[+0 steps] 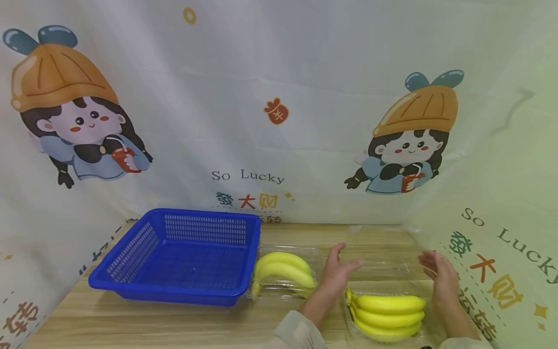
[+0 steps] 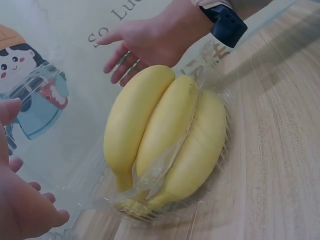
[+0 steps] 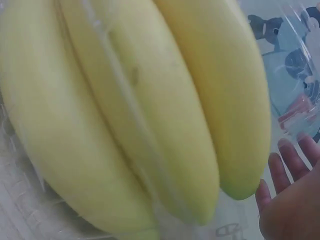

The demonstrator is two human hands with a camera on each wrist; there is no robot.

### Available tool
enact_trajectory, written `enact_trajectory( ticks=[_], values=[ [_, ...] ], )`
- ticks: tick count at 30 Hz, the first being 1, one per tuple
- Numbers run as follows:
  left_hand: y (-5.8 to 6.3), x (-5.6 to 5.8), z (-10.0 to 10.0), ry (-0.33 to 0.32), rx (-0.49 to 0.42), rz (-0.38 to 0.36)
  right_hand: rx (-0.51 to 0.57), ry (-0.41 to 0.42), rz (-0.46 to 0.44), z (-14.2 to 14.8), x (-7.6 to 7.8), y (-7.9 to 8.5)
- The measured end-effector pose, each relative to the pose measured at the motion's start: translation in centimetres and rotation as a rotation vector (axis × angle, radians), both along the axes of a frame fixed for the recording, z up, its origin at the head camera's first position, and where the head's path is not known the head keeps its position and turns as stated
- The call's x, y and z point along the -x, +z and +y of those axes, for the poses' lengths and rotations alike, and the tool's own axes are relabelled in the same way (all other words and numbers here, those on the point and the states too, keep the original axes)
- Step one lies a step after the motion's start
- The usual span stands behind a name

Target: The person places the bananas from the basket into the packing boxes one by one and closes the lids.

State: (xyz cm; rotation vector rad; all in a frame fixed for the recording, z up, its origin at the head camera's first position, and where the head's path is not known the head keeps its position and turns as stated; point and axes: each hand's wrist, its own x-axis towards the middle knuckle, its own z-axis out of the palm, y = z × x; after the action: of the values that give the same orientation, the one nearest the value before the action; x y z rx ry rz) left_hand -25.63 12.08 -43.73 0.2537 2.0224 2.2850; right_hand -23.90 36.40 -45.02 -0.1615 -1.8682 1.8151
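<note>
A bunch of three yellow bananas (image 1: pixel 388 315) lies in a clear plastic clamshell box (image 1: pixel 348 325), whose transparent lid (image 1: pixel 379 252) stands raised at the back. My left hand (image 1: pixel 334 274) is beside the lid's left edge, its fingers extended and thumb apart. On the opposite side, my right hand (image 1: pixel 442 278) faces it with fingers extended, near the lid's right edge. The left wrist view shows clear film or plastic over part of the bananas (image 2: pixel 165 130). From the right wrist, the bananas (image 3: pixel 150 115) fill most of the view, and the right hand's fingers (image 3: pixel 295 160) spread beside their tips.
A blue plastic basket (image 1: pixel 174 291) with slotted walls stands at the left of the wooden table (image 1: pixel 144 320). Between it and my left hand is another clear box with bananas (image 1: pixel 285 266). A printed cloth (image 1: pixel 322 145) hangs behind the table and along its sides.
</note>
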Motion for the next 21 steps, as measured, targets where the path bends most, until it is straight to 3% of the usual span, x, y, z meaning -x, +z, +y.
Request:
enact_trajectory(
  ticks=[9, 16, 21],
  values=[
    [0.7, -0.6, 0.0, 0.016, 0.007, 0.063, 0.077, -0.008, 0.132, -0.2, -0.6, 1.4],
    [1.4, -1.0, -0.2, 0.044, 0.005, 0.129, 0.076, -0.03, 0.16, -0.3, -1.0, 2.4],
    [1.7, -1.4, -0.2, 0.076, 0.009, 0.159, 0.12, 0.0, 0.194, -0.2, -1.5, 2.8]
  ],
)
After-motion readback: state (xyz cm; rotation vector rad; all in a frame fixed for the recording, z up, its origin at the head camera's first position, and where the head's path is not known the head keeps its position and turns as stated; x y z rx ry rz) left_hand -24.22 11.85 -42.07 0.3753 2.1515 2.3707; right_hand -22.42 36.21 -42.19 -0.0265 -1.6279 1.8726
